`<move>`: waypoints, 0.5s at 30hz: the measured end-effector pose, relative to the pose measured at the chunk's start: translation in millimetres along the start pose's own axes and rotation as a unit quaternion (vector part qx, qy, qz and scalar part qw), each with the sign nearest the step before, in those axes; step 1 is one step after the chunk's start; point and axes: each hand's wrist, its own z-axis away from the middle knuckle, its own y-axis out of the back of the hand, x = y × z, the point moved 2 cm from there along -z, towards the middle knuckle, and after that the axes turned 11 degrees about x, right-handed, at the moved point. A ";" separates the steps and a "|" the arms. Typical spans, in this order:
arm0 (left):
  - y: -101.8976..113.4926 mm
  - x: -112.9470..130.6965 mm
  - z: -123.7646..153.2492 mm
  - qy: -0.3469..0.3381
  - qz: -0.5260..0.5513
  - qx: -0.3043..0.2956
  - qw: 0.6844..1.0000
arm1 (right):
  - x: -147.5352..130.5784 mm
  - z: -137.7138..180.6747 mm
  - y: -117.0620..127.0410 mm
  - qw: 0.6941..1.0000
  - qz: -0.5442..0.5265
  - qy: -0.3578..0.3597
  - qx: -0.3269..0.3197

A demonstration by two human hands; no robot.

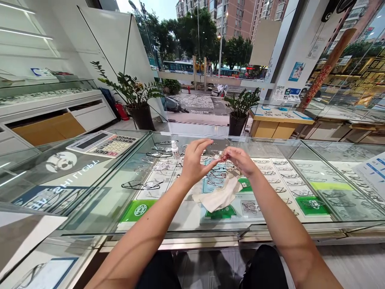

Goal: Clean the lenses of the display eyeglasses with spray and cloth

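Above a glass display counter [90, 208], my left hand [195, 162] and my right hand [240, 159] meet over its middle. Both pinch a thin pair of glasses [222, 160] held between them. A white cloth [221, 196] hangs down from my right hand. My left thumb and forefinger are closed on the frame, and the other fingers are raised. A small white bottle [175, 149] stands just left of my left hand. Another pair of dark-rimmed glasses [142, 185] lies on the glass further left.
A calculator [104, 144] rests on the counter's far left part. Rows of glasses lie inside the case under the glass. Two potted plants [136, 96] [239, 110] stand on the floor beyond the counter. A white sheet [373, 170] lies at the right edge.
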 end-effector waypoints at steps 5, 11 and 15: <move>2.6 1.5 -2.3 -0.003 -0.007 0.035 0.999 | 1.7 -7.3 12.2 0.981 -0.049 0.047 0.184; 12.1 7.1 -8.4 -0.002 -0.037 0.109 0.993 | 2.1 -13.1 26.0 0.960 -0.027 0.075 0.267; 20.2 8.2 -19.8 -0.001 -0.042 0.147 0.988 | -4.7 -6.5 24.5 0.954 0.009 0.113 0.277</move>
